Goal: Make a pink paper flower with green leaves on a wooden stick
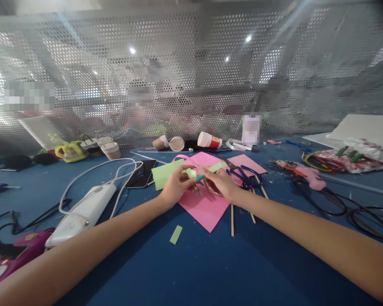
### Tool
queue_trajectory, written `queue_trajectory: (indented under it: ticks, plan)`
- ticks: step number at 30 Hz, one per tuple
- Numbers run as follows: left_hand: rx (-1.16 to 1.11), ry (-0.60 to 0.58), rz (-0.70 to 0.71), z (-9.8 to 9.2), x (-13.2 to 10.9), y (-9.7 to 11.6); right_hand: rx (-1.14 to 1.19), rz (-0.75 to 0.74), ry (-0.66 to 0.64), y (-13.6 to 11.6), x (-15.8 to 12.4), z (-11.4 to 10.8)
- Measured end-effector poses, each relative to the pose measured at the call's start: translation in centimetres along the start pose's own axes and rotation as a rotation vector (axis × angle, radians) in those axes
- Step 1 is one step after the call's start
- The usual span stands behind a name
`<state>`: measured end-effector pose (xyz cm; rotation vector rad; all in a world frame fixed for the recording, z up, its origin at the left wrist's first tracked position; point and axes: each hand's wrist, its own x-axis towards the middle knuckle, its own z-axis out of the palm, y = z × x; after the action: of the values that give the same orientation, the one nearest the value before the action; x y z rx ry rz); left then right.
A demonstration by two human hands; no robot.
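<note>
My left hand and my right hand meet over a pink paper sheet on the blue table. Both pinch a small pale green paper piece held between them. A teal-tipped object shows at the fingers, too small to name. A larger pale green sheet lies just behind my left hand. Blue-handled scissors rest to the right of my right hand. Thin wooden sticks lie under and beside my right wrist.
A green paper strip lies near the front. A white power adapter with cables, a phone, a pink glue gun, paper cups and black cables surround the work spot. A perforated metal screen closes the back.
</note>
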<state>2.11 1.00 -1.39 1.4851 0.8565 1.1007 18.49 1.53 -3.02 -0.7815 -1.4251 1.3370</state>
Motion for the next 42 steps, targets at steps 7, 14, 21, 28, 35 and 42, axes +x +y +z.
queue_trajectory:
  ticks: [7, 14, 21, 28, 35, 42]
  plan:
    - [-0.034, -0.009, -0.007, -0.11, 0.01, -0.05, 0.086, 0.057, -0.001, 0.31, 0.08, 0.22]
    - [-0.098, 0.049, -0.002, -0.36, 0.45, -0.76, 0.067, 0.041, 0.006, 0.01, -0.11, 0.19]
    - [-0.144, 0.104, -0.026, -0.26, 0.5, -0.55, 0.058, 0.151, 0.038, -0.35, -0.14, 0.3]
    - [-0.282, 0.236, -0.027, -0.54, 0.78, -0.67, 0.079, 0.114, -0.035, 0.13, 0.1, -0.1]
    - [-0.315, 0.226, -0.01, -0.54, 0.94, -0.66, 0.054, 0.089, -0.047, -0.09, -0.03, 0.2]
    - [-0.276, 0.227, 0.006, -0.44, 0.79, -0.74, -0.016, 0.063, -0.094, -0.21, -0.21, 0.41]
